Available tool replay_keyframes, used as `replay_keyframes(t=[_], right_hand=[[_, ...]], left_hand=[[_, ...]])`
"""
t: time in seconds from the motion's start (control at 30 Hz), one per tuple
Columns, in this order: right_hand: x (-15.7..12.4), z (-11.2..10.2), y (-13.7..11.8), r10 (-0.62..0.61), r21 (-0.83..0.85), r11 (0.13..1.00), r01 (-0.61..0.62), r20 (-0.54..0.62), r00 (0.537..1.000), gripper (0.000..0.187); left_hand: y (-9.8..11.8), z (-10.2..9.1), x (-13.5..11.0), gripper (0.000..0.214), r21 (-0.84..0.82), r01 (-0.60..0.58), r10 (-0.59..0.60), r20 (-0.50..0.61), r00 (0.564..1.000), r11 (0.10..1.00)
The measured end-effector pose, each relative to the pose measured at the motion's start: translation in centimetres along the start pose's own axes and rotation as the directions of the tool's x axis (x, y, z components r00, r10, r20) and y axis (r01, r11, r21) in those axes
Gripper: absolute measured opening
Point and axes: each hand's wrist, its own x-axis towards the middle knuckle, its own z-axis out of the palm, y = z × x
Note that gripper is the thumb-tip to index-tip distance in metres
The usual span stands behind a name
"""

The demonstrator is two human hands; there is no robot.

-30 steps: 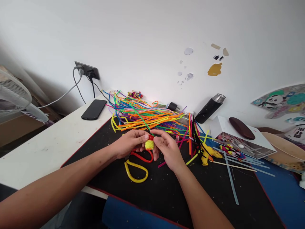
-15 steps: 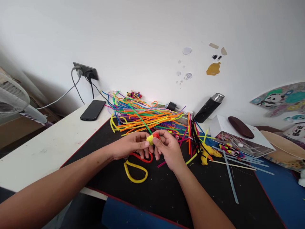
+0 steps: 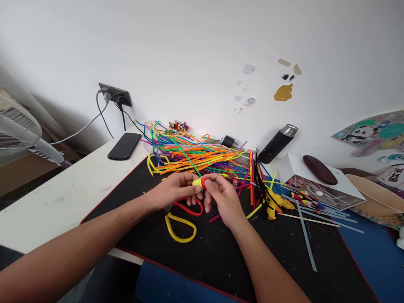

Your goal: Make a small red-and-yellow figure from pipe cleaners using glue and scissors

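A small coiled pipe-cleaner piece (image 3: 198,182), yellow at one end and red at the other, is held between my hands above the black mat (image 3: 217,261). My left hand (image 3: 176,190) pinches its yellow end between thumb and fingers. The red end is gripped by my right hand (image 3: 222,195), thumb pressed on top. A green pipe cleaner (image 3: 186,155) runs from the pile down to just behind the piece; whether it joins it I cannot tell. Under and below my left hand lie scissors (image 3: 181,240) with one red and one yellow handle loop, blades mostly hidden.
A heap of coloured pipe cleaners (image 3: 195,158) spreads along the wall. On the right are a yellow glue gun (image 3: 277,204), translucent glue sticks (image 3: 306,235), a white box (image 3: 318,181) and a black flask (image 3: 277,144). A phone (image 3: 124,146) lies left.
The piece has turned slightly between my fingers, its yellow end now pointing more to the left. Both hands keep their grip and have barely moved.
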Motion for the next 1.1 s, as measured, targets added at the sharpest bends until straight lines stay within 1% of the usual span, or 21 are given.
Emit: replay_keyframes(t=[0.2, 0.53, 0.73, 0.87, 1.1], right_hand=[[0.0, 0.1, -0.06, 0.006, 0.001, 1.0, -0.006, 0.008, 1.0, 0.04], [-0.15, 0.21, -0.29, 0.005, 0.023, 1.0, -0.005, 0.018, 1.0, 0.041], [-0.22, 0.24, -0.32, -0.006, 0.025, 1.0, 0.005, 0.027, 1.0, 0.039], [-0.17, 0.2, -0.6, -0.018, 0.007, 1.0, 0.018, -0.004, 1.0, 0.04], [-0.18, 0.17, -0.88, -0.023, -0.005, 1.0, 0.023, -0.01, 1.0, 0.039]], left_hand=[[-0.15, 0.08, -0.09, 0.039, 0.042, 0.002, -0.002, 0.006, 1.0, 0.999], [-0.81, 0.34, -0.16, 0.042, -0.018, -0.015, 0.015, -0.011, 1.0, 1.0], [-0.56, 0.56, -0.23, 0.044, -0.029, -0.014, 0.014, -0.012, 1.0, 0.999], [-0.38, 0.83, -0.07, 0.043, -0.036, 0.006, -0.006, -0.007, 1.0, 0.999], [-0.2, 0.93, -0.04, 0.045, -0.039, -0.019, 0.019, -0.001, 1.0, 0.999]])
